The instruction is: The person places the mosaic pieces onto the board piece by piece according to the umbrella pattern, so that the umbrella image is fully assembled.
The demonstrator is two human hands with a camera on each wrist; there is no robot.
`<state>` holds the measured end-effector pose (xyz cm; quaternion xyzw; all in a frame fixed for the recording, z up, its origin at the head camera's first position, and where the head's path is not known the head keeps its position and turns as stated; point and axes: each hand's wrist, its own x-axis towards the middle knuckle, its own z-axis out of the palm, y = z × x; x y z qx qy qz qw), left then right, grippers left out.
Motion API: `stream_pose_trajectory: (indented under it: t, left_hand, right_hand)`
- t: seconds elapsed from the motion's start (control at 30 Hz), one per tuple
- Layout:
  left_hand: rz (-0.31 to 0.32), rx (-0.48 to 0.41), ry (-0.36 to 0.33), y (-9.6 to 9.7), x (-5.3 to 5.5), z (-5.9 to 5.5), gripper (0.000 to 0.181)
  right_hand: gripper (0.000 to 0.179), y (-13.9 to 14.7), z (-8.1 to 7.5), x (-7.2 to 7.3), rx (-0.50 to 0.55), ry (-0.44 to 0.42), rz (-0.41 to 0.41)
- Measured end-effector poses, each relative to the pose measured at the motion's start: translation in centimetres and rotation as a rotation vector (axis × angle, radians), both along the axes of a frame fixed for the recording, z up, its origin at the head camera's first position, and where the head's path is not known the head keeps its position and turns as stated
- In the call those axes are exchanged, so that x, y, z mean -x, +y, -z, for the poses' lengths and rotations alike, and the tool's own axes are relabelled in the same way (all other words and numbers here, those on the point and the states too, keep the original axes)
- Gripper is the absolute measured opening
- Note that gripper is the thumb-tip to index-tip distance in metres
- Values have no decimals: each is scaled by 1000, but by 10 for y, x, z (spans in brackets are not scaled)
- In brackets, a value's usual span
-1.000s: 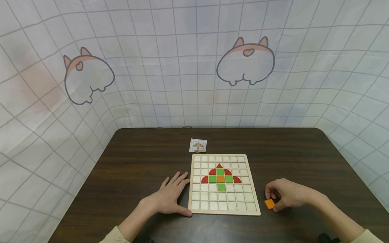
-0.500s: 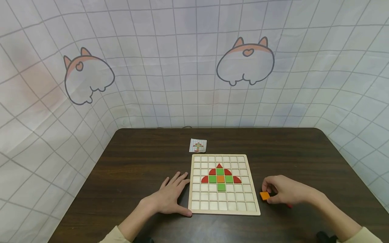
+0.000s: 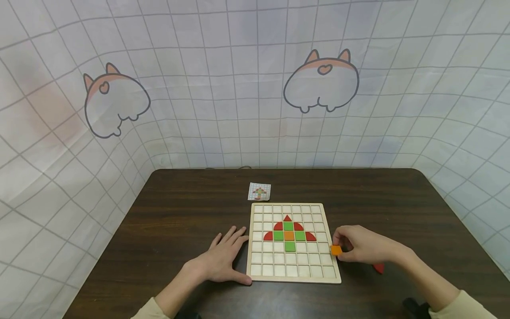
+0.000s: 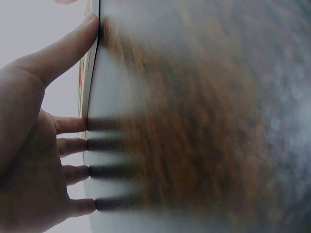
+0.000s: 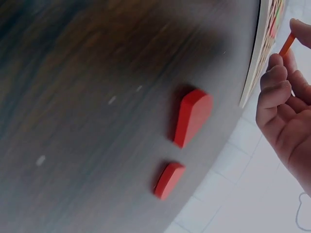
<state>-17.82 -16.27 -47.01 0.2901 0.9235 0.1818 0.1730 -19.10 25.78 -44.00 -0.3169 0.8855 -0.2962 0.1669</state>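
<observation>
My right hand (image 3: 360,243) pinches an orange square tile (image 3: 336,250) between thumb and fingers, over the right rim of the wooden grid board (image 3: 295,279). In the right wrist view the orange tile (image 5: 287,44) shows edge-on. Spread out on the table, my left hand (image 3: 223,259) has its thumb and fingertips at the board's left edge; the left wrist view shows the straight fingers (image 4: 73,124). An arrow-like pattern lies on the board: a red triangle (image 3: 287,218) at the top, green squares (image 3: 290,246), red quarter-round tiles (image 3: 311,236) and an orange centre square (image 3: 288,235).
Behind the board lies a small card (image 3: 259,192) printted with a similar pattern. Two red pieces lie on the dark table (image 3: 191,195) by my right hand; the right wrist view shows the larger red piece (image 5: 193,116) and the smaller one (image 5: 169,180). A patterned curtain (image 3: 223,88) surrounds the table.
My right hand has carried the orange tile leftward and away from me, from the table to the board's right rim. A red piece has come into view beneath the wrist. The left hand stays put.
</observation>
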Motion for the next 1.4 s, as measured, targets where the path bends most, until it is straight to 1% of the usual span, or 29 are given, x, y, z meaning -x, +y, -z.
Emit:
stream_pose_trajectory:
  t: [0.27,0.53,0.77,0.97,1.07,1.23,1.4]
  left_hand:
    - [0,0,2,0,0,2,110]
    - [1,-1,5,0,0,2,111]
    - [3,0,9,-1,0,1,110]
    - [1,20,6,0,-1,-1,111]
    - [0,24,1,0,-1,-1,111]
    - [-2,20,0,0,-1,-1,110]
    - [0,19,3,0,0,0,110]
  right_hand:
    - [22,-14,3,2,11,-3,1]
    - [25,-25,5,4,55,27,-11]
    - [24,-35,12,4,97,76,-21]
    - [22,-45,18,3,131,114,-36]
    - [22,-51,20,2,141,133,-29]
    - [21,-62,21,-1,135,164,-12]
    - [22,-71,20,-4,113,175,-6]
